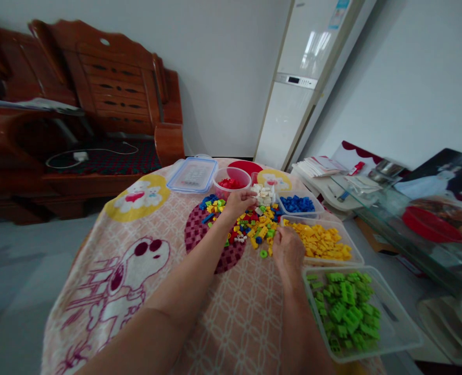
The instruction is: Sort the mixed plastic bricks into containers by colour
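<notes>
A pile of mixed toy building bricks [260,229] in yellow, blue, green, red and white lies on the cloth-covered table. My left hand [239,202] is over the pile's far side, fingertips drawn together beside the heap of white bricks [264,194]; anything between them is too small to make out. At the pile's right edge, my right hand [288,250] has its fingers curled in, next to the tub of yellow bricks [322,240]. What those fingers hold, if anything, is hidden.
A round tub [220,188] holds red bricks. Blue bricks [298,203] and green bricks [350,307] fill other clear tubs on the right. A blue-rimmed lid [194,174] lies at the far edge. Beyond stand a glass-topped table [390,229] and a wooden bench [109,94].
</notes>
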The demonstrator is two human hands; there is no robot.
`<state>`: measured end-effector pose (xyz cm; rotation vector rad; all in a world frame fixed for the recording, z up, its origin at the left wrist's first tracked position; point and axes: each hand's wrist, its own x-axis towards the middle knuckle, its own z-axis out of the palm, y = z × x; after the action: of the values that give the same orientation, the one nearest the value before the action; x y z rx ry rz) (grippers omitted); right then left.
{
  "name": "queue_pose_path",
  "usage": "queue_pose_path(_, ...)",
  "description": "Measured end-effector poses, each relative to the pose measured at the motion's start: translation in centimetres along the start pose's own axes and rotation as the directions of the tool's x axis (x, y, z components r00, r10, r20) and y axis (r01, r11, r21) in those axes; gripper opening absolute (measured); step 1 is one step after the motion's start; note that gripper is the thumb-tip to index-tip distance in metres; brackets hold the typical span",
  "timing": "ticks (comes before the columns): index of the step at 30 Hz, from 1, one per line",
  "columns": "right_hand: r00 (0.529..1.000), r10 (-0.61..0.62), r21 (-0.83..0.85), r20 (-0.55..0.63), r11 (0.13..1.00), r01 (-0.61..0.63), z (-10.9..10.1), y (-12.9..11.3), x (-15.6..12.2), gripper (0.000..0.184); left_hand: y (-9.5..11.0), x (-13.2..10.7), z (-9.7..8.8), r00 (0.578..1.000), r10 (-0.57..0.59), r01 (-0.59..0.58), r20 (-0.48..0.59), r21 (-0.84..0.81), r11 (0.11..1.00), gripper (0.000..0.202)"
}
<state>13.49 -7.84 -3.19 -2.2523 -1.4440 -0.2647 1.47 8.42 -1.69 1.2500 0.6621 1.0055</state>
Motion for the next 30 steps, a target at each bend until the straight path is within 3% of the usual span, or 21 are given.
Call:
queue_pose_path(3, 1.000, 0.012, 0.000, 0.009, 1.000, -0.012, -0.2, -0.1, 0.0, 0.025, -0.4, 0.2, 0.2, 1.000, 0.022, -0.020, 0.014, -0.119, 0.993, 0.049)
queue_pose_path(6, 1.000, 0.018, 0.000, 0.019, 1.000, -0.018, -0.4, -0.3, 0.0, 0.024, -0.2, 0.3, -0.2, 0.999, 0.043, -0.039, 0.026, -0.113, 0.993, 0.061)
queue_pose_path(9, 0.999, 0.021, 0.002, 0.025, 1.000, -0.022, -0.6, -0.4, 0.0, 0.024, 0.7, 0.1, -0.9, 0.995, 0.029, -0.030, 0.092, 0.009, 1.000, 0.045)
queue_pose_path(11, 0.999, 0.020, 0.002, 0.025, 1.000, -0.020, -0.7, -0.4, 0.0, 0.024, 1.6, -0.5, -1.5, 0.976, -0.066, 0.037, 0.209, 0.140, 0.989, 0.029)
queue_pose_path(13, 1.000, 0.010, 0.003, 0.024, 1.000, -0.010, -0.7, -0.4, 0.0, 0.023, 2.5, -1.2, -1.9, 0.896, -0.243, 0.131, 0.372, 0.302, 0.944, 0.027)
queue_pose_path(15, 1.000, 0.000, 0.001, 0.020, 1.000, 0.000, -0.6, -0.4, 0.0, 0.023, 3.1, -1.8, -2.0, 0.757, -0.425, 0.193, 0.495, 0.452, 0.871, 0.027)
queue_pose_path(17, 1.000, -0.003, -0.002, 0.015, 1.000, 0.003, -0.5, -0.3, 0.0, 0.023, 3.2, -2.2, -2.0, 0.640, -0.557, 0.206, 0.529, 0.580, 0.788, 0.023)
queue_pose_path(18, 1.000, -0.002, -0.005, 0.014, 1.000, 0.002, -0.5, -0.2, 0.0, 0.023, 3.1, -2.2, -2.1, 0.615, -0.595, 0.197, 0.517, 0.630, 0.751, 0.021)
queue_pose_path(20, 1.000, -0.003, -0.009, 0.013, 1.000, 0.003, -0.3, -0.1, 0.0, 0.024, 3.0, -2.1, -2.6, 0.638, -0.614, 0.158, 0.465, 0.701, 0.695, 0.018)
queue_pose_path(23, 1.000, -0.005, -0.013, 0.007, 1.000, 0.005, -0.2, -0.1, 0.0, 0.024, 3.5, -1.6, -4.3, 0.779, -0.508, 0.067, 0.368, 0.756, 0.651, 0.017)
queue_pose_path(25, 1.000, -0.003, -0.015, 0.007, 1.000, 0.003, -0.2, -0.1, 0.0, 0.023, 4.3, -1.4, -5.5, 0.846, -0.423, 0.007, 0.323, 0.788, 0.615, 0.016)
queue_pose_path(27, 1.000, 0.002, -0.018, 0.014, 1.000, -0.001, -0.2, -0.2, 0.0, 0.024, 5.3, -1.6, -6.1, 0.878, -0.369, -0.033, 0.305, 0.808, 0.589, 0.014)
queue_pose_path(30, 1.000, 0.013, -0.020, 0.025, 1.000, -0.013, -0.4, -0.3, 0.0, 0.025, 6.0, -2.1, -5.5, 0.885, -0.347, -0.073, 0.311, 0.828, 0.556, 0.011)
